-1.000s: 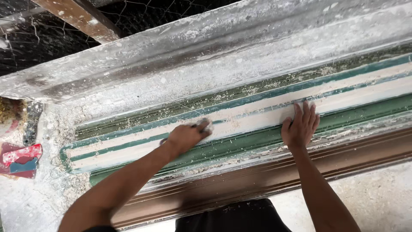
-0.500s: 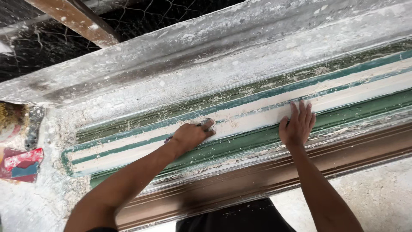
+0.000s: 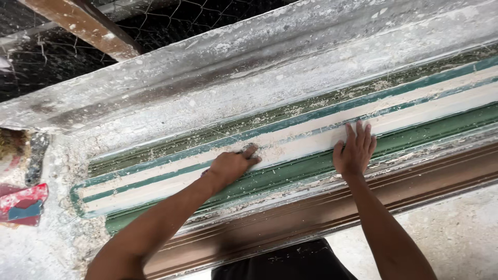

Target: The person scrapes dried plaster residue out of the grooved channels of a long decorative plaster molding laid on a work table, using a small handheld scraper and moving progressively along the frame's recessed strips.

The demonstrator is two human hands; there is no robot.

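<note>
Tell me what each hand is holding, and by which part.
The left hand presses a small grey pad onto the white band of the green-and-white moulding; the fingers cover most of it, so the exact hold cannot be told. The right hand holds nothing and lies flat on the moulding.

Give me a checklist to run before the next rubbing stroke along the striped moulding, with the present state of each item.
1. Left hand closed on the small grey rubbing piece: ok.
2. Piece pressed on the white band of the green-and-white moulding: ok.
3. Right hand flat on the moulding, steadying it: ok.
4. Right hand apart from the left: ok.
5. Band free of loose dust: not ok, crumbs lie beside the piece.
6. Wear of the piece's working face: cannot tell, hidden under fingers.
</note>
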